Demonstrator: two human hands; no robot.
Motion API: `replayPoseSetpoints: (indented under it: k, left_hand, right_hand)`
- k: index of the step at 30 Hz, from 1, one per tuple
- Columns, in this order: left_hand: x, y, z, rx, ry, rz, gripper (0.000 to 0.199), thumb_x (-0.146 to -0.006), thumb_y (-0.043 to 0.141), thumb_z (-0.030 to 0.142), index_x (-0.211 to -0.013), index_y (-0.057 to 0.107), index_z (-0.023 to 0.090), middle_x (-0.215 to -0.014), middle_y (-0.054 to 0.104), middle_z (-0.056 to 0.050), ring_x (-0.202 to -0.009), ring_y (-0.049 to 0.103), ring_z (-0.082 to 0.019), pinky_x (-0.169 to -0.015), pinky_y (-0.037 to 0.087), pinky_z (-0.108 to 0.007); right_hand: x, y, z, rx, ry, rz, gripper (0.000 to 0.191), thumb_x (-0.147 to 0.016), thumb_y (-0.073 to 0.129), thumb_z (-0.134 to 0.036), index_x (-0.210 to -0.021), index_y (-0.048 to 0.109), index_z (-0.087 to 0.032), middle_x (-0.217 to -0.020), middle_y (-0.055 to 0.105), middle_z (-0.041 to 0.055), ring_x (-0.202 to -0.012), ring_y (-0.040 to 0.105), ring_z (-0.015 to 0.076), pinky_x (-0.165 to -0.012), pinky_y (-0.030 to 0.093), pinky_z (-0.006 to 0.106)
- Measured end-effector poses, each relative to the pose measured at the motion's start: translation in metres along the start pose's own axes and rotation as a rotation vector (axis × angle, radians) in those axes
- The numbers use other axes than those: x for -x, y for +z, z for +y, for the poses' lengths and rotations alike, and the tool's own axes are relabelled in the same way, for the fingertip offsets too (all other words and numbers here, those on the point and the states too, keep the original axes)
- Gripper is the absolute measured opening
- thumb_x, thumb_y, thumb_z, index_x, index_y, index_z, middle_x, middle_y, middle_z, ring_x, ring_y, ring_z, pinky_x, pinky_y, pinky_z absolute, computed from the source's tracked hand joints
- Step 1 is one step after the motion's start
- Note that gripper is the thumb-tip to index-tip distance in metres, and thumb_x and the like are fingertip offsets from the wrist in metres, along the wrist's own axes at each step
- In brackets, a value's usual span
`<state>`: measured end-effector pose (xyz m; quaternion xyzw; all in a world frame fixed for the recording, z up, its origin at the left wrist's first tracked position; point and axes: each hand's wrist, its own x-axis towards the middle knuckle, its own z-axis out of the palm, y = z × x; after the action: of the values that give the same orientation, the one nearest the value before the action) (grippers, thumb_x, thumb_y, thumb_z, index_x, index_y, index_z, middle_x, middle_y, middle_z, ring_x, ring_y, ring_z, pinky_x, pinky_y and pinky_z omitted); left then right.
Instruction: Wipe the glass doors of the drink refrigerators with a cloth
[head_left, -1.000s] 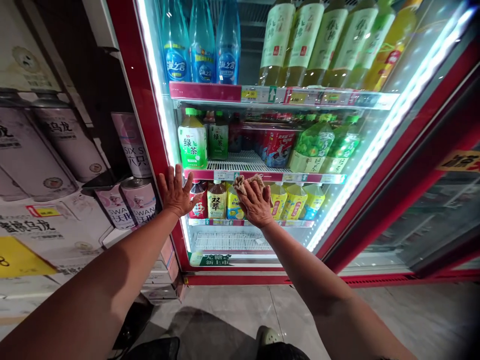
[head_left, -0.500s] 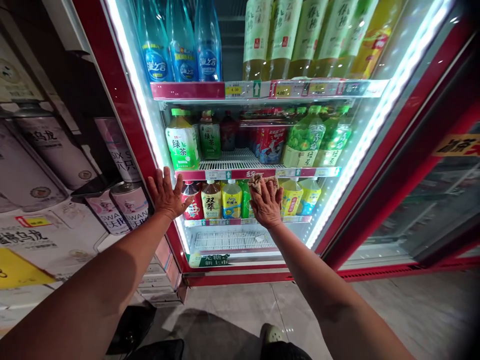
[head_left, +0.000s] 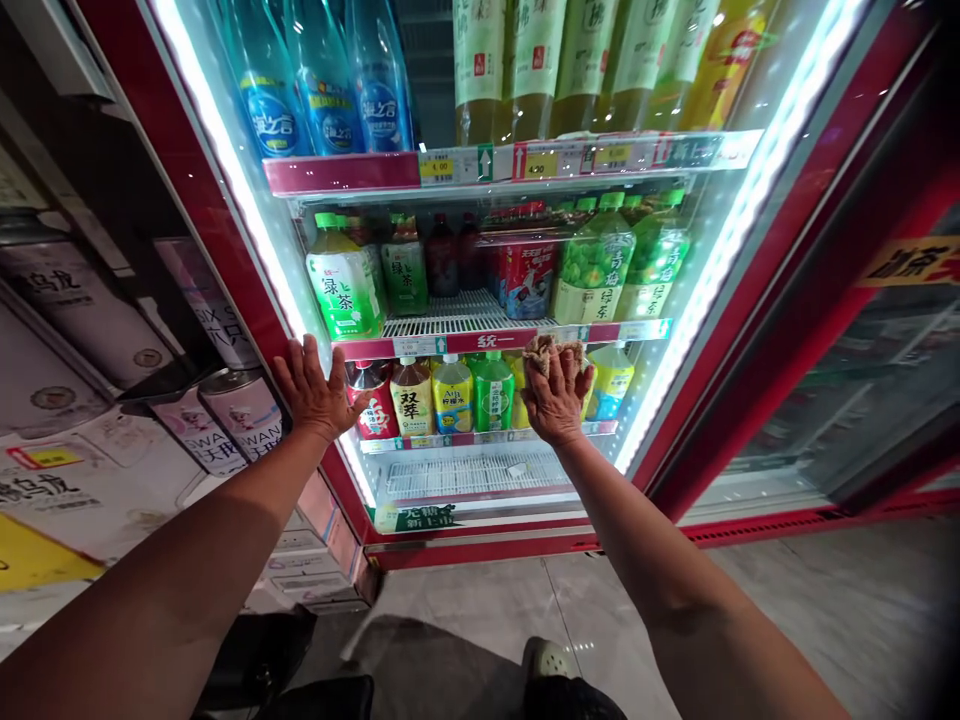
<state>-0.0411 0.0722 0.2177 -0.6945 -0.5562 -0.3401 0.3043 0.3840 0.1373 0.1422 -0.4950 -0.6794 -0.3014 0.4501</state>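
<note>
My left hand is spread open against the left edge of the glass door, with nothing in it. A crumpled brown cloth lies under the fingers of my right hand, pressed to the glass in front of the lower drink shelves. Behind the glass, the label strip of the middle shelf runs just left of the cloth. Below it, a green bottle and a yellow-labelled bottle stand between my two hands.
The lit cooler has a red frame. Blue bottles and pale green bottles fill its top shelf. Stacked cartons stand at the left, another cooler at the right. A shoe shows on the tiled floor.
My right hand and the cloth have slid to the right across the glass, uncovering the green bottle. My left hand stays at the door's left edge while the view has shifted slightly.
</note>
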Motion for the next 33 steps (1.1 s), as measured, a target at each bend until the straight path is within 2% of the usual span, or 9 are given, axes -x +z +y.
replayPoseSetpoints:
  k: [4, 9, 13, 16, 20, 25, 28, 31, 33]
  left_hand:
    - [0.000, -0.002, 0.000, -0.007, 0.012, -0.009, 0.114, -0.083, 0.071, 0.062, -0.169, 0.004, 0.025, -0.174, -0.017, -0.016, -0.157, -0.020, -0.046, -0.121, -0.010, -0.077]
    - [-0.001, -0.003, 0.000, 0.022, -0.019, -0.042, 0.111, -0.083, 0.068, 0.066, -0.168, 0.011, 0.022, -0.174, -0.019, -0.015, -0.157, -0.023, -0.045, -0.121, -0.014, -0.074]
    - [0.000, -0.001, 0.000, 0.007, -0.017, -0.016, 0.105, -0.087, 0.061, 0.067, -0.168, 0.015, 0.019, -0.174, -0.017, -0.017, -0.157, -0.022, -0.045, -0.121, -0.013, -0.073]
    - [0.000, 0.000, 0.000, -0.008, 0.001, 0.019, 0.101, -0.089, 0.057, 0.067, -0.168, 0.016, 0.019, -0.174, -0.017, -0.016, -0.158, -0.020, -0.044, -0.123, -0.012, -0.070]
    - [0.000, -0.001, 0.001, 0.009, -0.009, 0.015, 0.102, -0.087, 0.059, 0.068, -0.166, 0.021, 0.017, -0.174, -0.012, -0.019, -0.159, -0.018, -0.045, -0.122, -0.015, -0.070]
    - [-0.001, -0.001, 0.002, 0.010, -0.048, 0.011, 0.104, -0.084, 0.057, 0.073, -0.163, 0.029, 0.011, -0.173, -0.003, -0.025, -0.158, -0.015, -0.047, -0.121, -0.010, -0.071]
    - [-0.001, -0.001, 0.003, -0.003, -0.027, 0.037, 0.101, -0.086, 0.058, 0.070, -0.163, 0.030, 0.012, -0.174, -0.004, -0.024, -0.159, -0.013, -0.047, -0.122, -0.009, -0.071]
    - [0.000, 0.000, 0.003, -0.032, 0.029, 0.077, 0.098, -0.089, 0.058, 0.066, -0.164, 0.026, 0.013, -0.174, -0.009, -0.021, -0.159, -0.012, -0.047, -0.124, -0.008, -0.070]
    - [0.001, 0.000, 0.002, -0.032, 0.040, 0.084, 0.098, -0.089, 0.060, 0.063, -0.166, 0.022, 0.017, -0.174, -0.011, -0.018, -0.159, -0.012, -0.048, -0.124, -0.007, -0.071]
  right_hand:
    - [0.013, 0.001, 0.036, 0.009, 0.108, 0.020, 0.059, -0.093, 0.050, -0.045, -0.148, 0.057, -0.026, -0.170, 0.032, 0.0117, -0.162, 0.011, 0.0340, -0.126, 0.001, 0.065]
    - [-0.013, 0.003, 0.049, 0.036, 0.389, 0.161, 0.068, -0.096, 0.037, -0.041, -0.161, 0.038, -0.019, -0.173, 0.018, 0.0177, -0.162, 0.007, 0.0359, -0.122, 0.008, 0.072]
    - [-0.011, 0.000, 0.043, 0.022, 0.265, 0.111, 0.065, -0.096, 0.041, -0.043, -0.156, 0.046, -0.019, -0.173, 0.021, 0.0165, -0.162, 0.006, 0.0346, -0.124, 0.006, 0.068]
    - [0.005, -0.003, 0.055, 0.009, 0.157, 0.015, 0.061, -0.093, 0.046, -0.046, -0.149, 0.055, -0.022, -0.171, 0.027, 0.0138, -0.162, 0.008, 0.0344, -0.125, 0.003, 0.066]
    - [0.004, -0.010, 0.087, -0.032, 0.322, 0.045, 0.068, -0.093, 0.041, -0.046, -0.154, 0.048, -0.017, -0.171, 0.025, 0.0192, -0.161, 0.009, 0.0371, -0.123, 0.005, 0.070]
    - [-0.038, -0.029, 0.105, -0.076, 0.587, 0.174, 0.072, -0.098, 0.030, -0.046, -0.166, 0.024, -0.022, -0.174, 0.015, 0.0168, -0.162, 0.006, 0.0362, -0.120, 0.008, 0.075]
    - [-0.044, -0.039, 0.107, -0.087, 0.533, 0.130, 0.071, -0.099, 0.031, -0.047, -0.165, 0.026, -0.020, -0.174, 0.014, 0.0169, -0.162, 0.004, 0.0351, -0.122, 0.007, 0.072]
    - [-0.025, -0.043, 0.111, -0.090, 0.412, -0.001, 0.072, -0.096, 0.037, -0.048, -0.158, 0.040, -0.014, -0.172, 0.020, 0.0199, -0.162, 0.006, 0.0363, -0.124, 0.005, 0.069]
    - [-0.011, -0.045, 0.115, -0.087, 0.430, -0.047, 0.073, -0.093, 0.039, -0.049, -0.156, 0.043, -0.010, -0.171, 0.022, 0.0223, -0.161, 0.008, 0.0378, -0.124, 0.003, 0.070]
